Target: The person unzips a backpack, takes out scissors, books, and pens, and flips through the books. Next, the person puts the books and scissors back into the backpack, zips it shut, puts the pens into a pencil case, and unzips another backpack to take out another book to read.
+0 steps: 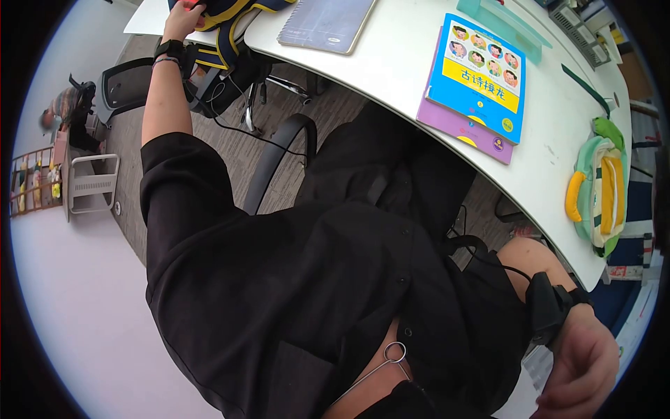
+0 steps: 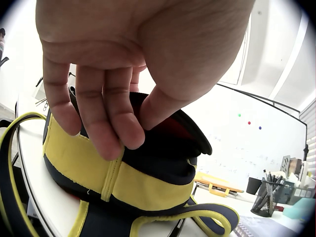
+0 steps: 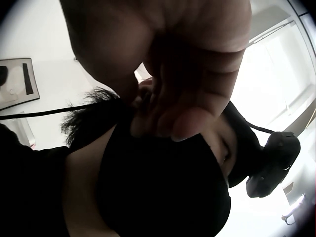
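At the table's far left edge, the left hand is on a dark blue bag with yellow trim. The left wrist view shows the thumb and fingers of that hand curled at the upper opening of the bag, gripping its edge; red lining shows inside. Raised at the lower right, well away from the table top, the right hand has loosely curled fingers and nothing visible in them. In the right wrist view this hand overlaps a black face mask; whether they touch cannot be told.
On the white table lie a spiral notebook, a blue book over a purple one, and a green and yellow pouch. A chair stands left. A black cable runs from the left wrist.
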A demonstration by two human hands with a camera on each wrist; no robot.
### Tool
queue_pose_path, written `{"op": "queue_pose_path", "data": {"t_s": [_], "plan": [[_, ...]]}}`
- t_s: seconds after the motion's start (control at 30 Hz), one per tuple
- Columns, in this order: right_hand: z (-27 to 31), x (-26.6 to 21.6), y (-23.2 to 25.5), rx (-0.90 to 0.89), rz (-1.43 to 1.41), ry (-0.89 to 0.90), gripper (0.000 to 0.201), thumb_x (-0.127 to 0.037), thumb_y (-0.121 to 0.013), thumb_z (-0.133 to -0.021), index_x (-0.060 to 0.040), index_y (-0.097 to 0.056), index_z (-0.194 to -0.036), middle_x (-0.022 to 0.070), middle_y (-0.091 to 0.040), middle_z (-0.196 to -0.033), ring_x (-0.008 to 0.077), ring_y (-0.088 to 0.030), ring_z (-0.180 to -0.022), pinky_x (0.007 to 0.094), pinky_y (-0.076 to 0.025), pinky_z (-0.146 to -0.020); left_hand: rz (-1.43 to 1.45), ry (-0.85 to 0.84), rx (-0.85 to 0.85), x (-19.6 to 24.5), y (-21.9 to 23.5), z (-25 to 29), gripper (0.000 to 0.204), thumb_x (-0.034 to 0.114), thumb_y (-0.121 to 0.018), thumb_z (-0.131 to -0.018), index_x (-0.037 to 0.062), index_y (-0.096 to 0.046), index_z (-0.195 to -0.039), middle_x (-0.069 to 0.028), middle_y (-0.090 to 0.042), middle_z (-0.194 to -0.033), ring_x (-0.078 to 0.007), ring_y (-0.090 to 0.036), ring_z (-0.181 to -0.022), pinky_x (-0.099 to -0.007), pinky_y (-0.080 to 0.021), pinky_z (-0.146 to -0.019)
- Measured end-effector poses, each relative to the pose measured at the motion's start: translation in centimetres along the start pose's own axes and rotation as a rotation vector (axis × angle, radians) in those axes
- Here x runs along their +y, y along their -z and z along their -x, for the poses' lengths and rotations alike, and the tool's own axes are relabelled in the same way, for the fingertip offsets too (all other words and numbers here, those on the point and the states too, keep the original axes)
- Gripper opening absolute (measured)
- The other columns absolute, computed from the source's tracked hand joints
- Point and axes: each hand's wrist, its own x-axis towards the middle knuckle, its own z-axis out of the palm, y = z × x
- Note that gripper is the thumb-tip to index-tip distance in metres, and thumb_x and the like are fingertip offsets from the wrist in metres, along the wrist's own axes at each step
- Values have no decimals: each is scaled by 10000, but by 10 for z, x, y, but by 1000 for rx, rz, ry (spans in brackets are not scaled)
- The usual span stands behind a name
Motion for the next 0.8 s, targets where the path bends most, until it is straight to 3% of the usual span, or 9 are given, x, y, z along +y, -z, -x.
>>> {"op": "queue_pose_path", "data": {"t_s": [0.1,0.13,0.17,0.23,0.3,0.37,0.47,0.57,0.8], "plan": [[12,-4,19,9,55,-91,175,24,-507,-832,-109,-585,-751,-9,-533,-645,85,-544,-571,222,-447,-500,9,-15,14,-3,-3,-2,388,342,-659,-860,29,-530,-1049,-59,-691,-732,-132,-690,-681,-227,-477,-553],[25,-16,41,-87,187,-265,46,-67,-617,-814,-108,-633,-802,-1,-586,-695,114,-574,-601,247,-460,-526,15,-42,36,-4,-3,-4,389,336,-663,-858,22,-530,-1045,-62,-689,-728,-133,-686,-673,-232,-482,-556],[33,-20,52,-181,320,-441,90,-158,-728,-795,-108,-681,-853,7,-640,-745,142,-603,-631,273,-472,-553,19,-68,56,-5,-2,-4,390,330,-666,-856,14,-531,-1041,-65,-687,-724,-134,-682,-664,-237,-488,-560],[43,9,57,-141,343,-809,124,-57,-708,-765,-66,-682,-886,11,-633,-714,151,-603,-644,279,-473,-580,29,-124,101,-5,1,-5,393,318,-673,-852,-1,-532,-1033,-70,-684,-717,-136,-673,-647,-247,-499,-567],[55,42,41,-50,829,-1144,169,-131,-699,-812,-1,-658,-913,68,-631,-714,196,-618,-666,298,-477,-609,37,-155,121,-3,0,-4,395,312,-676,-851,-9,-532,-1029,-73,-682,-713,-138,-669,-638,-252,-504,-571],[81,66,54,-195,934,-1393,265,-211,-673,-850,20,-617,-969,142,-629,-751,249,-624,-683,320,-479,-624,139,-137,208,7,-1,5,393,294,-682,-849,-26,-529,-1019,-76,-667,-688,-139,-661,-628,-266,-523,-597],[132,82,82,-377,1224,-1618,313,-262,-652,-869,6,-592,-1019,160,-614,-743,268,-614,-669,341,-469,-609,53,-158,201,22,-2,23,378,328,-658,-842,6,-563,-1017,-77,-693,-684,-170,-697,-690,-261,-521,-668],[151,87,98,-357,1319,-1642,335,-278,-642,-878,-9,-577,-1068,158,-600,-705,290,-607,-652,386,-460,-597,4,-127,203,26,-2,29,367,353,-664,-829,31,-562,-970,-62,-686,-668,-165,-679,-692,-275,-505,-701],[145,101,108,-274,1178,-1896,461,-313,-657,-866,-3,-522,-1179,199,-615,-724,324,-636,-668,403,-469,-586,60,-85,191,28,-1,26,376,410,-661,-832,54,-563,-905,-45,-659,-608,-142,-652,-660,-268,-478,-657]]}}
